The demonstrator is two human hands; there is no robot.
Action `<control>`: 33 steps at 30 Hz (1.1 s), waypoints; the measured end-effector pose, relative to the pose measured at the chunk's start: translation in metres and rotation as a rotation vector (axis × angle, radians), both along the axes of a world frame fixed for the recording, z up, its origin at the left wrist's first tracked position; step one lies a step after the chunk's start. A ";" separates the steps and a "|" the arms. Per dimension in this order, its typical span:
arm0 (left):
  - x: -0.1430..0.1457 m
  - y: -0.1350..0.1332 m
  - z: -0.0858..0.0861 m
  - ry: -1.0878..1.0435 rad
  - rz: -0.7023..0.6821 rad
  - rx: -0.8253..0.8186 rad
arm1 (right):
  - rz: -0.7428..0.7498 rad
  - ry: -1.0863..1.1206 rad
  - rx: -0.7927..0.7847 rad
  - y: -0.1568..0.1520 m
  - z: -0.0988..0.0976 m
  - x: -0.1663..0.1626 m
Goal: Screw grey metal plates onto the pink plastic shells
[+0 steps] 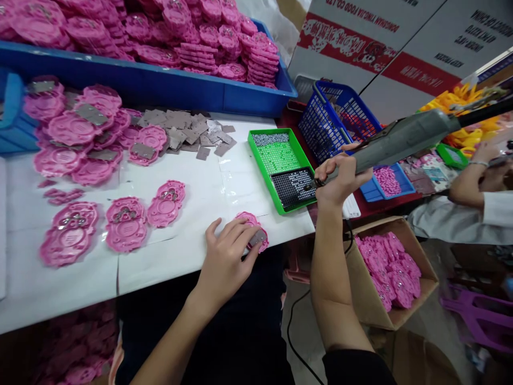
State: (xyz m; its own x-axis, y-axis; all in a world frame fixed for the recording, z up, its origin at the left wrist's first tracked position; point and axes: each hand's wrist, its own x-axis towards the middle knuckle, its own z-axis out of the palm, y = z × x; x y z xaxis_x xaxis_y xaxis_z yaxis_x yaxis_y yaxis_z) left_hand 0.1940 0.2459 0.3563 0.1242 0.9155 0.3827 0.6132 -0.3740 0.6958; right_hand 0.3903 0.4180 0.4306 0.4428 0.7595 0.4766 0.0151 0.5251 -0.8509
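My left hand (228, 251) is at the table's front edge, fingers curled over a pink plastic casing (250, 217) and gripping it. A thin grey metal plate (259, 237) lies on that casing, by my thumb and forefinger. My right hand (340, 176) is wrapped round a grey electric screwdriver (404, 141). The tool is tilted, its tip down at a black perforated screw tray (280, 184) inside a green tray (264, 160). Whether a screw sits on the tip is too small to tell. Three pink casings with shiny metal parts, one of them here (126, 224), lie in a row to the left.
Grey metal plates (184, 128) are piled beyond the row, beside stacked pink casings (80, 128). A long blue bin (160, 77) full of casings spans the back. To the right are a blue basket (324, 123), a cardboard box (360, 289) of casings and a co-worker's arm (467, 182).
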 end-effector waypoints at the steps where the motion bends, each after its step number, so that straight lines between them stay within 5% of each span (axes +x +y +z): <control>1: -0.001 0.000 0.000 0.002 -0.003 0.002 | -0.010 0.020 0.012 -0.002 0.003 -0.001; 6: -0.005 0.001 0.000 0.020 -0.028 0.006 | 0.018 0.076 0.068 -0.037 0.024 -0.018; 13: -0.002 0.005 0.003 0.025 -0.008 -0.027 | 0.414 -0.032 -0.077 -0.094 0.013 -0.065; 33: -0.003 0.005 0.002 -0.016 -0.021 -0.031 | 0.514 -0.003 -0.093 -0.088 -0.009 -0.074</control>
State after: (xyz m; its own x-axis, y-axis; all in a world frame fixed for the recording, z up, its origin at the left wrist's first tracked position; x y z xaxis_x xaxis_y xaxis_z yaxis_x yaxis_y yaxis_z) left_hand 0.1906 0.2509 0.3586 0.1375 0.9240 0.3567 0.5939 -0.3651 0.7169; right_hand 0.3166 0.3302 0.4214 0.0008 0.9176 0.3975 -0.2225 0.3877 -0.8946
